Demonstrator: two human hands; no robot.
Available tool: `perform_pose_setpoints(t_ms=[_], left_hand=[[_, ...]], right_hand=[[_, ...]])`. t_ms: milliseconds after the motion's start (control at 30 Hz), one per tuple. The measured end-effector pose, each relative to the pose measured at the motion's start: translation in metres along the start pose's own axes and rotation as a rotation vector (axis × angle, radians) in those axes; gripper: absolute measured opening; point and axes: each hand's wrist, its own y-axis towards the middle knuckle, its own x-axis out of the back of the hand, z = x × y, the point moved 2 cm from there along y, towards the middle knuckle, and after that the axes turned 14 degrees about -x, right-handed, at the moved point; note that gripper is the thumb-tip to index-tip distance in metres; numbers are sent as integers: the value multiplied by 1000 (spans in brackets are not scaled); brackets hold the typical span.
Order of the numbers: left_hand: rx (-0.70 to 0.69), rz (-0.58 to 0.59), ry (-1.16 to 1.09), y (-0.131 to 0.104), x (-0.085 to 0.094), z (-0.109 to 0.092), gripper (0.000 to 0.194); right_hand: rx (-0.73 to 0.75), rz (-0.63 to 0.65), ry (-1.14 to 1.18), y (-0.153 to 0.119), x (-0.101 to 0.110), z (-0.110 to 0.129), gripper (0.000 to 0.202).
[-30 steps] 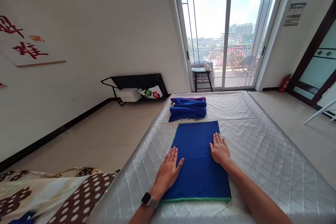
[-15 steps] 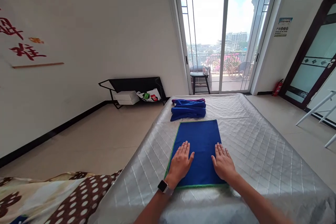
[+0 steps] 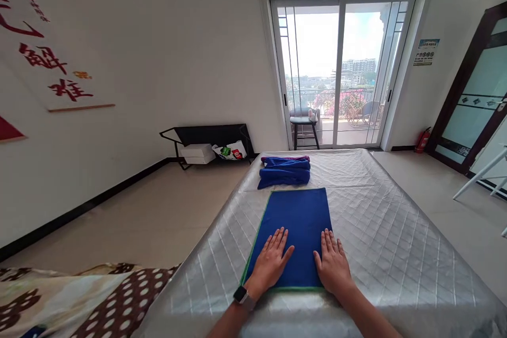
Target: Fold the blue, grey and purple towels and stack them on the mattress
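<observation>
A blue towel (image 3: 299, 216) with green edging lies spread flat on a silver quilted mattress cover (image 3: 380, 243). My left hand (image 3: 273, 259) rests open on the towel's near left part, palm down, with a watch (image 3: 242, 296) on that wrist. On the near right edge of the towel lies my right hand (image 3: 331, 261), also palm down and open, fingers pointing away from me. Beyond the towel sits a pile of folded blue cloths (image 3: 285, 170), with a purple edge showing at the back.
Left of the bed, a brown dotted blanket (image 3: 130, 301) fills the lower corner. A black rack (image 3: 209, 134) holding white boxes (image 3: 197, 153) stands by the wall. A dark stool (image 3: 304, 121) is at the sliding glass door (image 3: 338, 74). White metal legs (image 3: 481, 171) stand at right.
My right hand has shifted slightly left on the towel; my left hand stays flat. The view has tilted up a little, so the scene sits lower.
</observation>
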Motion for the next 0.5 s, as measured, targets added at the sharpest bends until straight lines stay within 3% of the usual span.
perform_pose_setpoints(t_ms=[100,200,300,500], left_hand=[[130,-21,45,-52,-8,38,66],[181,-37,61,-86,-15,52,69],[204,-18,51,-97,-16,50,71],[199,3,22,-97,-20,46,70]], right_hand=[[4,7,34,0,-3,-1,66],[10,7,55,1,-6,-2,66],[12,9,56,0,-6,-2,65],[32,18,59,-11,-8,-8,67]])
